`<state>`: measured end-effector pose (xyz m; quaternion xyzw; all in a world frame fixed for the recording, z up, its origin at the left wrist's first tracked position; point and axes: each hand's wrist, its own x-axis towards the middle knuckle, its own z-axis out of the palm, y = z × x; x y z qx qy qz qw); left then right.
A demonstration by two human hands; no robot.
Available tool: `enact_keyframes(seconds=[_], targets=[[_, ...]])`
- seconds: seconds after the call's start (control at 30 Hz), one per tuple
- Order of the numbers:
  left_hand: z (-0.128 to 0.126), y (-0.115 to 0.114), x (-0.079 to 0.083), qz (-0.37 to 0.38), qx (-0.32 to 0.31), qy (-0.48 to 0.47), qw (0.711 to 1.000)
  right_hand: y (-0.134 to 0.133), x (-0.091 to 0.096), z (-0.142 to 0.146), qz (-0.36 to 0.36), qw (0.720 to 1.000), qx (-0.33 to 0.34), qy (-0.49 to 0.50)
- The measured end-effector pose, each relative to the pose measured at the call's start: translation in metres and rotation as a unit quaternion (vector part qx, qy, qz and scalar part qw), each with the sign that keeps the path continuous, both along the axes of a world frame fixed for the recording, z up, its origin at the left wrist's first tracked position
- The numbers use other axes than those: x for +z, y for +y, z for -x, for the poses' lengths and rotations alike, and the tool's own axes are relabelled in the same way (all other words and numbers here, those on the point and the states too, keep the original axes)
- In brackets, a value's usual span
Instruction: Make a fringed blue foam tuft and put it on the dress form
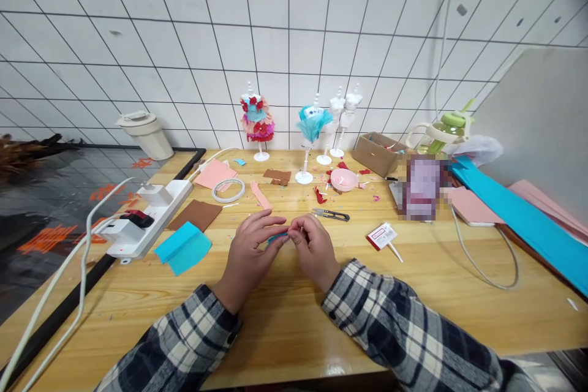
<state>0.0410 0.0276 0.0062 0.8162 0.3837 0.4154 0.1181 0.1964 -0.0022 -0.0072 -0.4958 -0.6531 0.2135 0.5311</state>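
My left hand (250, 251) and my right hand (315, 248) meet at the middle of the wooden table (413, 294). Both pinch a small blue piece of paper (278, 237) between their fingertips; most of it is hidden by the fingers. Black thread snips (331, 215) lie just beyond my right hand. A folded blue sheet (184, 247) lies left of my left hand. Both sleeves are black-and-white plaid.
Small mannequins stand at the back: one in a red and pink dress (257, 119), one in blue (312, 125), two bare (342, 110). Also here are a power strip (147, 214), tape roll (228, 190), pink bowl (343, 179), cardboard box (379, 153), blue and pink sheets (519, 214) at right.
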Motion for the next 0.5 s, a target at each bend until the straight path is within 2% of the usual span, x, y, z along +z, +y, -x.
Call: enact_keyframes(seconds=[0.2,0.27,0.33,0.4,0.5], targets=[[0.001,0.002,0.002,-0.015,0.009,0.017,1.000,0.004,0.002,-0.009,0.007,1.000,0.011,-0.026],[0.003,0.004,0.002,-0.006,0.017,0.012,1.000,0.012,0.007,-0.024,0.022,0.998,0.027,-0.047],[0.005,0.007,0.001,0.013,0.028,0.004,1.000,0.022,0.013,-0.048,0.048,0.997,-0.008,-0.064],[0.007,0.009,0.000,0.040,0.034,-0.004,0.999,0.031,0.018,-0.073,0.085,0.986,-0.020,-0.139],[0.008,0.010,-0.003,0.085,0.031,-0.015,0.996,0.037,0.020,-0.100,0.140,0.942,0.034,-0.303]])
